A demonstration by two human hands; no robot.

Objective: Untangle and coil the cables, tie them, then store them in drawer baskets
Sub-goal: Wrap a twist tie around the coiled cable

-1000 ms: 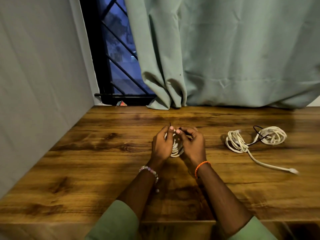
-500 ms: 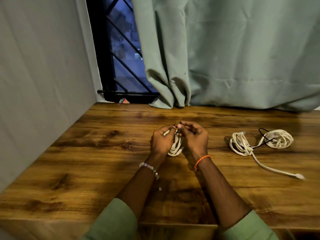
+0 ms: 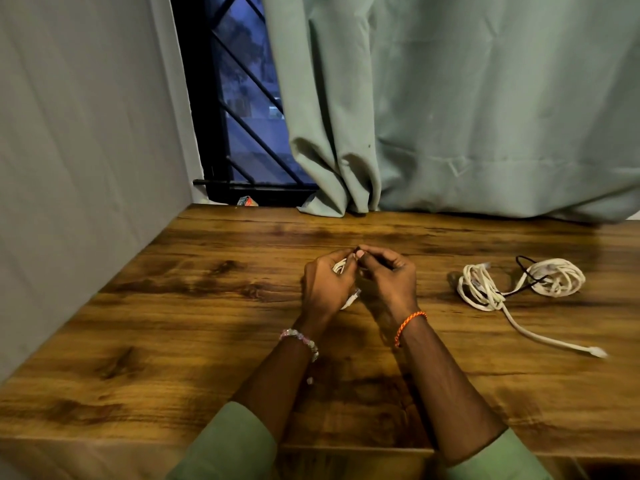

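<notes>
Wooden table is filling the lower half of the view, with a grey wall on the left and a pale green curtain hanging down to its far edge. At the middle of the table both hands are meeting over a small white cable coil; the left hand is curling its fingers round the bundle, with white loops showing above its knuckles and again below its palm; the right hand is bending its fingers inward and pinching its thumb and forefinger at the top of the bundle, where something thin and dark, possibly a tie, is sticking out, though it is too small to make out. A beaded bracelet is sitting on the left wrist and an orange thread band on the right wrist; green sleeves are showing at the bottom edge. Well apart to the right, a second white cable is lying loose on the table in two rough loops, with a thin black cord crossing it; its free end, with a plug, is trailing toward the near right. Behind the curtain's left edge a dark window with diagonal bars is showing blue dusk outside; a small packet is lying on the sill.
</notes>
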